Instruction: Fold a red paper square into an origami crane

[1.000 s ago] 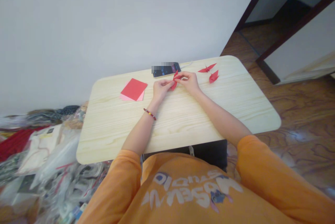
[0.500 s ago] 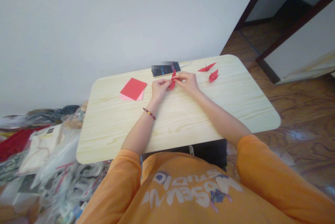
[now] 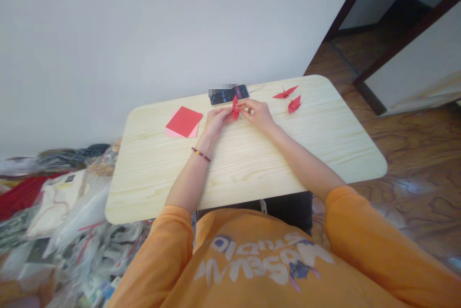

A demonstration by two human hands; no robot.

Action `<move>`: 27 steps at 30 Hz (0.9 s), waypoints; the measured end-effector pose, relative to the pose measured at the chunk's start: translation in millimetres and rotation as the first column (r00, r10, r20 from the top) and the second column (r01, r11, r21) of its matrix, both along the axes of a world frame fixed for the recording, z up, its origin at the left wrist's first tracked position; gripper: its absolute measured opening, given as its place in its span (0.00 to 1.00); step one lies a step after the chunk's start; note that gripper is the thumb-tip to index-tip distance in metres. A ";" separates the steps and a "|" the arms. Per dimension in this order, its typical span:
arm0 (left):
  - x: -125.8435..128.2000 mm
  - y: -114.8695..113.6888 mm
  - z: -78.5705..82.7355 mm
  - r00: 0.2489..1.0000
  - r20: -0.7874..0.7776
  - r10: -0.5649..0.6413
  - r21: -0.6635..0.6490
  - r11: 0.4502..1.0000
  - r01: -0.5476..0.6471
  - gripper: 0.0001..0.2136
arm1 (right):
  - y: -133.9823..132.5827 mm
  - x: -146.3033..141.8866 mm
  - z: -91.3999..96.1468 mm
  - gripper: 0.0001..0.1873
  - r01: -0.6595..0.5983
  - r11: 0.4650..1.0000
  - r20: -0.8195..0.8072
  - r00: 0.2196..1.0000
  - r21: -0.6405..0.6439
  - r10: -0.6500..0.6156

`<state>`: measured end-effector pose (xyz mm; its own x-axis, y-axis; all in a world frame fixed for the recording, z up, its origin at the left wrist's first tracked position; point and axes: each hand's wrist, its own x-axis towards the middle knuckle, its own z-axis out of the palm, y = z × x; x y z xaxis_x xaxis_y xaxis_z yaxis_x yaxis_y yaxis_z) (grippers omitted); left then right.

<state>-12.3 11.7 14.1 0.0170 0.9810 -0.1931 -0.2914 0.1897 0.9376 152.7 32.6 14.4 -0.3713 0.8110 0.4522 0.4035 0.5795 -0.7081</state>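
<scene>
Since the earlier frame, the folded red paper (image 3: 235, 108) has been shifted slightly leftward and turned more upright, and the left wrist has been swung a little outward. The crisp, pointed paper form is held just above or on the worktop (image 3: 245, 164) (which cannot be told), near the phone (image 3: 228, 95). Its right side is pinched between the fingertips of the right hand (image 3: 259, 112); its left side is supported by the fingers of the left hand (image 3: 216, 120), which are laid together, though their exact grip is partly hidden. To the right, two sharply creased red paper birds (image 3: 289, 99) are seen side by side. To the left, a flat, matte red square (image 3: 184, 122) is laid over pink paper (image 3: 173, 133). The smooth worktop is marked with pale wood grain and rounded at its corners. A beaded bracelet (image 3: 200, 154) is worn on the left wrist.
</scene>
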 end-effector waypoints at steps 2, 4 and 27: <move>0.7 0.1 1.5 0.999 -0.009 0.033 -0.029 0.999 -0.033 0.13 | -1.0 0.1 1.6 0.13 -0.013 1.000 0.018 1.000 0.018 0.013; 1.4 -0.1 2.5 0.999 -0.021 0.049 -0.037 0.998 -0.050 0.16 | -1.8 -0.1 3.0 0.13 -0.021 0.999 0.020 1.000 0.028 0.021; -2.7 -0.5 -1.5 0.999 0.010 -0.037 0.057 0.998 0.036 0.15 | 0.7 -8.5 -1.5 0.25 -0.117 0.850 -0.549 0.806 -0.514 -0.221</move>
<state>-15.0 11.3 12.6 0.0546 0.9892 -0.1363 -0.2953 0.1464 0.9441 144.3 33.2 12.9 -0.1323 0.9876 0.0846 -0.1532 0.0639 -0.9861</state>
